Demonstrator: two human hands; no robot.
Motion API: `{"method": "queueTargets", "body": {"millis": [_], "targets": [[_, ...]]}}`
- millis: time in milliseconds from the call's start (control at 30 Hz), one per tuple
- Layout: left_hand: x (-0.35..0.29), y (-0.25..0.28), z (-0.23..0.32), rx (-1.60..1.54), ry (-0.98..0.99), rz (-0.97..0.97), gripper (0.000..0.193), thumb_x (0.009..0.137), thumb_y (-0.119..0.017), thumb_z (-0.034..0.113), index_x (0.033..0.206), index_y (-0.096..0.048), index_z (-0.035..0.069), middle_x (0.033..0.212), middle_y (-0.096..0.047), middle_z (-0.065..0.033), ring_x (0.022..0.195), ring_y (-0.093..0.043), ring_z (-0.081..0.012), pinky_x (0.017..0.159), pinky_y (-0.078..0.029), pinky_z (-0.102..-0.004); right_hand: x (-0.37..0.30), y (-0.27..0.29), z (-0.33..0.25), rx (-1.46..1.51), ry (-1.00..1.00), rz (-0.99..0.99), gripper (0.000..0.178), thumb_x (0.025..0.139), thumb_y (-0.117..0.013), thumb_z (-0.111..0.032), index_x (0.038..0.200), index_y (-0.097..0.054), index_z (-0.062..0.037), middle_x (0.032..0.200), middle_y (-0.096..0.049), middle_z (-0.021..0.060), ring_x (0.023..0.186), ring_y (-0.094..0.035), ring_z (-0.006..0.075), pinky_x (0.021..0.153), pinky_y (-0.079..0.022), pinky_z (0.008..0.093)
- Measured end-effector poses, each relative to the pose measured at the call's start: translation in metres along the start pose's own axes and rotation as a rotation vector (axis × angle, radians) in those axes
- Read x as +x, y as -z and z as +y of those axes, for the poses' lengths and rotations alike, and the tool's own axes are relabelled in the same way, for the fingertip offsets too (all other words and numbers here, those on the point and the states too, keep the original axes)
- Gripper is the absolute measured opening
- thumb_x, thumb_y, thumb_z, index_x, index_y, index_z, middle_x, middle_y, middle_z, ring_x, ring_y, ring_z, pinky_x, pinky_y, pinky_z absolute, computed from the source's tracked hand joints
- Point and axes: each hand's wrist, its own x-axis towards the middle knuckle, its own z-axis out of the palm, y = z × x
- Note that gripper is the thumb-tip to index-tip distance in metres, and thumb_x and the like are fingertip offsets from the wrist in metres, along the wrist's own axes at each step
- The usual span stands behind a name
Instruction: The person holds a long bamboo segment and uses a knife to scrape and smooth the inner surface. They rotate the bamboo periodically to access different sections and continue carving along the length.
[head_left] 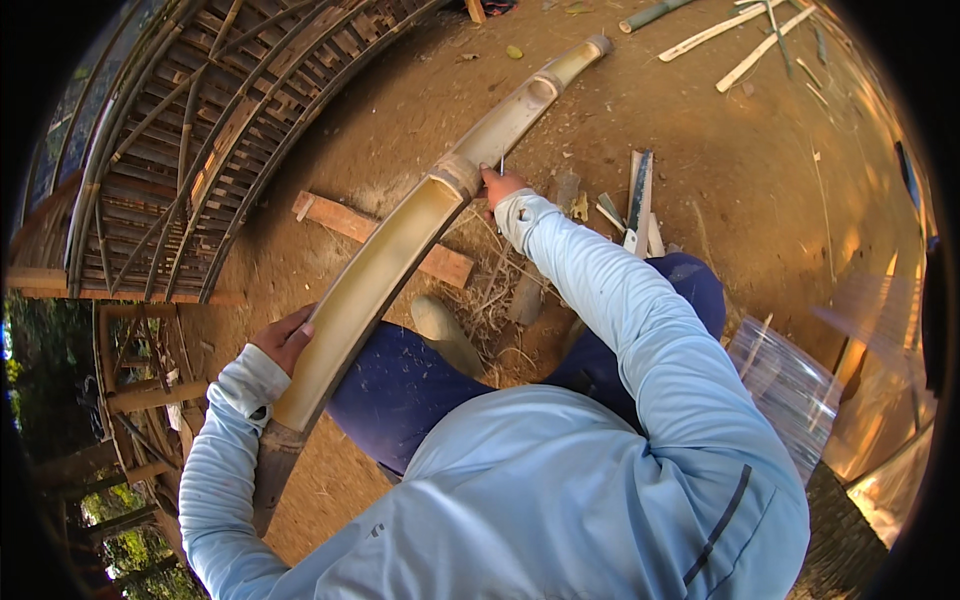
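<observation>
A long bamboo pole (375, 265), split open lengthwise, lies slantwise before me from lower left to upper right. Its pale hollow inside faces up, and a thick node (459, 175) crosses it near the middle. My left hand (283, 340) is closed on the pole's left edge near the lower end. Just beside the middle node, my right hand (503, 189) is closed against the pole's right side. A thin metal tip (502, 163) sticks up from its fingers, but the rest of that tool is hidden. The pole's near end passes beside my left forearm.
Under the pole lies a reddish wooden plank (345, 220). Shavings (495, 275) and short wood pieces litter the dirt between my feet. A slatted bamboo structure (190, 140) stands at the left. Split strips (765, 50) lie far right, and a clear plastic sheet (787, 385) is at my right.
</observation>
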Motion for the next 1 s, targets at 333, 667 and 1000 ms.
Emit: {"method": "queueTargets", "body": {"millis": [333,667,1000], "targets": [[0.012,0.003,-0.010,0.159,0.158,-0.092,0.051,0.097,-0.055,0.029,0.139,-0.046,0.002,0.126,-0.061,-0.0239,0.119,-0.059,-0.0348,0.102,-0.043,-0.0391,-0.089,-0.027,0.006,0.026,0.152,-0.216,0.079,0.081,-0.076,-0.042,0.137,-0.042,0.0004,0.107,-0.066,0.0168,0.076,-0.067,0.0240,0.054,-0.053,0.0378],[0.018,0.000,0.008,0.213,0.003,-0.060,0.053,0.084,-0.051,0.008,0.136,-0.047,-0.001,0.123,-0.060,-0.0273,0.118,-0.058,-0.0389,0.103,-0.043,-0.0394,-0.056,-0.038,0.022,0.005,0.317,-0.038,0.054,0.071,-0.076,-0.016,0.119,-0.055,-0.0006,0.086,-0.065,0.0111,0.053,-0.056,0.0178,0.044,-0.046,0.0328],[0.007,-0.017,0.047,0.115,0.098,-0.112,0.067,0.076,-0.051,0.005,0.142,-0.041,-0.001,0.129,-0.058,-0.0243,0.122,-0.056,-0.0319,0.106,-0.040,-0.0363,-0.068,-0.019,-0.002,-0.026,0.295,-0.159,0.071,0.074,-0.077,-0.022,0.134,-0.045,0.0001,0.113,-0.066,0.0180,0.101,-0.065,0.0296,0.089,-0.051,0.0378]]}}
